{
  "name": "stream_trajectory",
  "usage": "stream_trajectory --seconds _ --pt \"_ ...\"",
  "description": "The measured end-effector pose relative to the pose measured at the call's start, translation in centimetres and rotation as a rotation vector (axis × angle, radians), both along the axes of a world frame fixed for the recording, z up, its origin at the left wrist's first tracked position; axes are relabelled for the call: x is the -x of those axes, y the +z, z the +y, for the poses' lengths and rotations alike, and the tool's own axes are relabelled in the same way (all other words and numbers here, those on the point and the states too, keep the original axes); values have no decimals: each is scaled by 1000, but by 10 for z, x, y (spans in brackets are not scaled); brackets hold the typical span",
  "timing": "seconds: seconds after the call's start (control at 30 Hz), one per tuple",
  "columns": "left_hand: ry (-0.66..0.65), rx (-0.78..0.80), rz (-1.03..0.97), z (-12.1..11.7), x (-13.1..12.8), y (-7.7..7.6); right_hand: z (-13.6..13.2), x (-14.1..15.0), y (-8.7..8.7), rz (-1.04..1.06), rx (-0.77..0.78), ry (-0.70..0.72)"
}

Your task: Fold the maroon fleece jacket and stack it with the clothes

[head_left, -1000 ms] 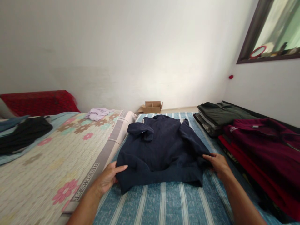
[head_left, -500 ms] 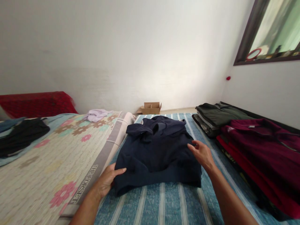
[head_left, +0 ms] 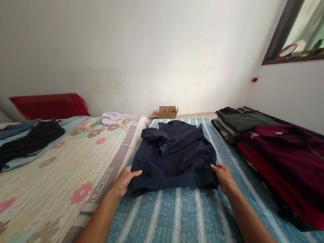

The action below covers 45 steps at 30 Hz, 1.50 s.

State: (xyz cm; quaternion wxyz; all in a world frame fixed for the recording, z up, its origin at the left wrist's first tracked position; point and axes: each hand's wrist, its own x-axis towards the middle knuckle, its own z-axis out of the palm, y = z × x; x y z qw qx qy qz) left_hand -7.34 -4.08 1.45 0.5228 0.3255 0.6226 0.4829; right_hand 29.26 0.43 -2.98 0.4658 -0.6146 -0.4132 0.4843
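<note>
A dark navy sweatshirt [head_left: 174,162] lies on the blue striped bedsheet [head_left: 164,219], its sleeves folded in over the body and its wide hem towards me. My left hand [head_left: 126,179] grips its left edge near the hem, thumb on top and fingers tucked underneath. At the opposite edge, my right hand [head_left: 223,174] pinches the cloth close to the right hem corner. The fingers of both hands are partly hidden by the fabric.
To the right lie a stack with a maroon garment [head_left: 283,145] on top and dark folded clothes [head_left: 243,119]. On the left, a flowered mat [head_left: 83,158] bears black clothing [head_left: 37,138] and a lilac cloth [head_left: 110,117]. A cardboard box [head_left: 167,112] stands by the wall.
My right hand has come down from above the sweatshirt's right side and taken hold of its edge. One sleeve now lies further across the front. The view has shifted slightly.
</note>
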Motion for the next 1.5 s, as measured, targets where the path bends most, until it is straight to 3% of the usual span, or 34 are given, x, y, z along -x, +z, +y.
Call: stream_trajectory --seconds 0.17,0.23,0.4,0.5,0.67,0.8,1.0,1.27,1.5 --pt "21 10 38 -4 6 6 -7 -27 8 35 -23 -87" --pt "35 38 100 -7 7 3 -10 -44 4 -110 -16 -86" --pt "78 111 370 -9 3 -7 -14 -61 -18 -699 -6 19" --pt "72 102 375 -12 -1 -5 -15 -60 -23 -827 18 40" --pt "-40 153 468 -26 -12 6 -18 -57 -20 -814 52 80" --pt "-121 83 436 -38 -22 12 -20 -55 -17 -806 50 70" --pt "-56 78 183 -49 -11 20 -26 -57 -8 -681 19 30" --pt "-92 116 229 -63 -5 17 -38 -49 -15 -761 -3 92" --pt "-210 98 659 -50 14 12 -35 -50 -13 -822 -22 259"
